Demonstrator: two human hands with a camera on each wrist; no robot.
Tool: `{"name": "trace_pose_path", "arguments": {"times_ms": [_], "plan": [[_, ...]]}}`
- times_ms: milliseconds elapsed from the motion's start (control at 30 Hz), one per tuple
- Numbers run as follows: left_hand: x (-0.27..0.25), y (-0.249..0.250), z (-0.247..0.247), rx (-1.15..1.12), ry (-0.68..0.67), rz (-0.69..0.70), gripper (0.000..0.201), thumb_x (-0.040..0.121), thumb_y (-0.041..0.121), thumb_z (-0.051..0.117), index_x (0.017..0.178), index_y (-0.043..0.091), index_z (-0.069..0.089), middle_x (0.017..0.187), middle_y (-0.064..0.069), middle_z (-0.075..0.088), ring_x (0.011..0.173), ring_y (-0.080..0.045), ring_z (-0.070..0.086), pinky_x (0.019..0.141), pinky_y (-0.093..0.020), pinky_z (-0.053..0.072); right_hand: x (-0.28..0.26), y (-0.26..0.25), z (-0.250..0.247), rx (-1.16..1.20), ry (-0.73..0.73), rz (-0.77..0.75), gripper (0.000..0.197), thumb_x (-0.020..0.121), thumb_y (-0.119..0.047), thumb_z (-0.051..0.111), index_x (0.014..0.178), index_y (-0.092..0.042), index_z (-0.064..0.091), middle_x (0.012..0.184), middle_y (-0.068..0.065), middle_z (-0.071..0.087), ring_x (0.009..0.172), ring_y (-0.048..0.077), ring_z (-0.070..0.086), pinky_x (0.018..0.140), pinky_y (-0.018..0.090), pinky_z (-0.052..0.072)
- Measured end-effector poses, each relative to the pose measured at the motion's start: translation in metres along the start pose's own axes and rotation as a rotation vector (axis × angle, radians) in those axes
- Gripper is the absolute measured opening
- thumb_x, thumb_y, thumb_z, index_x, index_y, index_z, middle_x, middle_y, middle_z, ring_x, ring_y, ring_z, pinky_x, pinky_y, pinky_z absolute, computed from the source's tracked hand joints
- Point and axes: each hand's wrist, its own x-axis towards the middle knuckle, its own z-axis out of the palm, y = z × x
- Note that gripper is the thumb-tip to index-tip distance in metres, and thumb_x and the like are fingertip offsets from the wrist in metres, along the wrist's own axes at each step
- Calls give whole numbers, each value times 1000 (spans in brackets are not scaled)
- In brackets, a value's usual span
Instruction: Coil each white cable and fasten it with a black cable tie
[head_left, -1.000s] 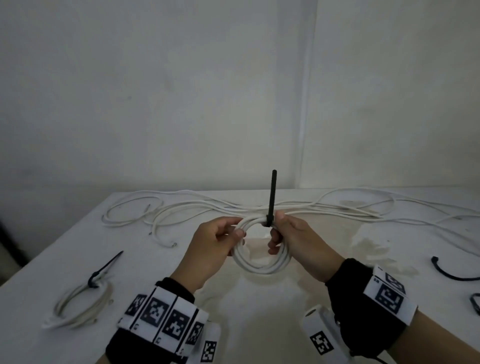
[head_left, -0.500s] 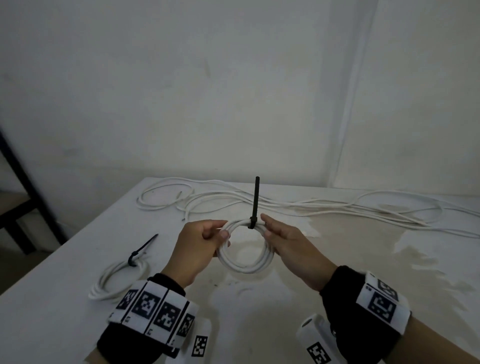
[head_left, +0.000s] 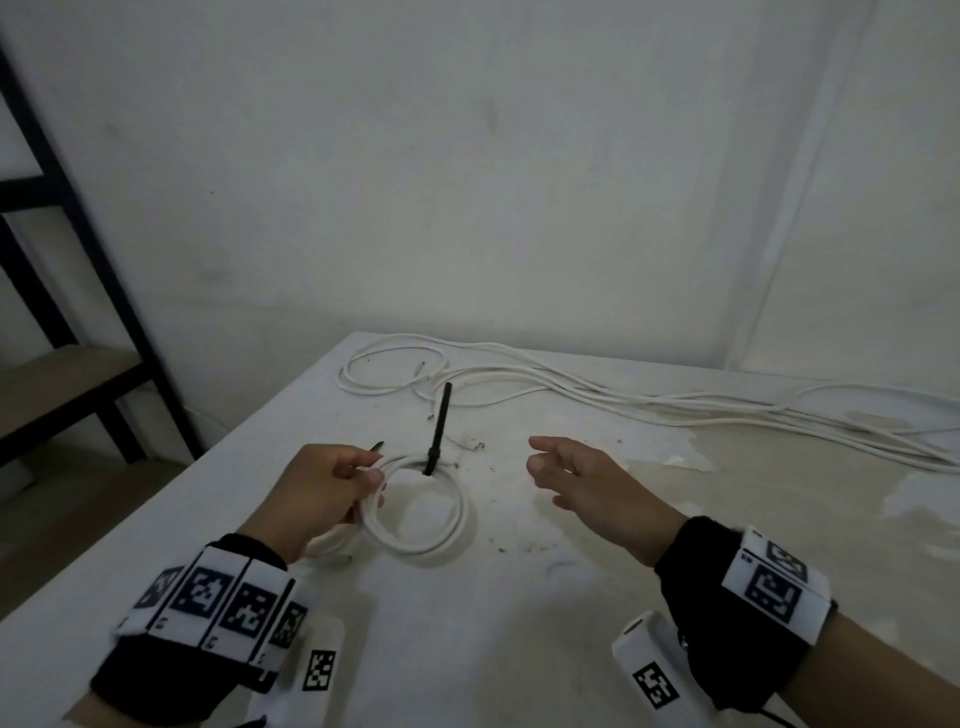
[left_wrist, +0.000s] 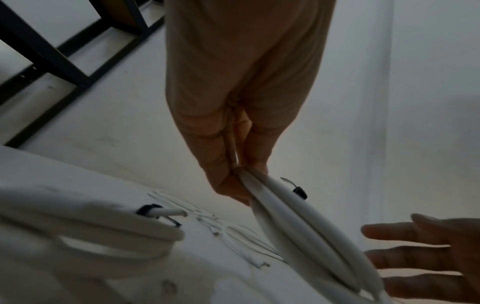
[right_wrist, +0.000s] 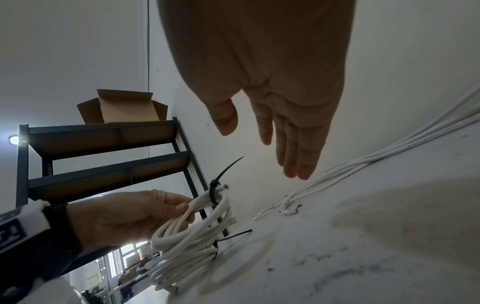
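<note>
My left hand (head_left: 370, 479) grips the left side of a coiled white cable (head_left: 459, 525), held just above the white table (head_left: 519, 649). A black cable tie (head_left: 439, 431) is wrapped round the coil's far side, its tail standing straight up. My right hand (head_left: 536, 455) hovers open to the right of the coil, touching nothing. In the left wrist view my thumb and fingers (left_wrist: 223, 181) pinch the coil's strands (left_wrist: 298, 226). In the right wrist view the coil (right_wrist: 197, 216) hangs over a second tied coil (right_wrist: 187, 261) lying on the table.
Several loose white cables (head_left: 623, 405) stretch across the table's far side and off to the right. The second coil (head_left: 324, 543) lies under my left hand near the table's left edge. A dark metal shelf (right_wrist: 103, 154) with a cardboard box (right_wrist: 122, 109) stands left of the table.
My right hand has let go of the cable tie and drawn away to the right, fingers spread. My left hand has carried the tied coil left, over the other tied coil.
</note>
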Motion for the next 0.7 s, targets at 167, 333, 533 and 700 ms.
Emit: {"name": "trace_pose_path", "arguments": {"times_ms": [167, 333, 533, 700], "plan": [[12, -18, -20, 119, 44, -75, 16, 89, -1, 56, 101, -3, 65, 78, -16, 66, 68, -26, 60, 60, -31, 53, 6, 5, -6, -44, 41, 19, 39, 92, -34, 50, 129, -21, 48, 102, -13, 56, 110, 12, 54, 102, 32, 40], [24, -30, -22, 270, 70, -136, 12, 88, 2, 58, 95, -3, 67, 80, -18, 64, 67, -30, 58, 49, -27, 53, 11, 9, -19, -58, 102, 49, 36, 93, -31, 50, 126, -17, 49, 111, 0, 57, 100, 13, 56, 87, 25, 42], [36, -30, -22, 366, 80, -149, 13, 89, 5, 58, 99, -1, 65, 91, -21, 63, 76, -35, 61, 55, -34, 56, 20, 17, -38, -110, 152, 80, 39, 91, -33, 52, 126, -15, 49, 111, 3, 57, 99, 16, 56, 74, 23, 43], [36, -21, -22, 424, 94, -192, 21, 87, 5, 60, 107, -2, 63, 93, -19, 61, 82, -35, 59, 63, -36, 54, 30, 26, -61, -199, 206, 102, 41, 91, -31, 53, 127, -11, 48, 119, 9, 56, 103, 21, 56, 80, 26, 41]]}}
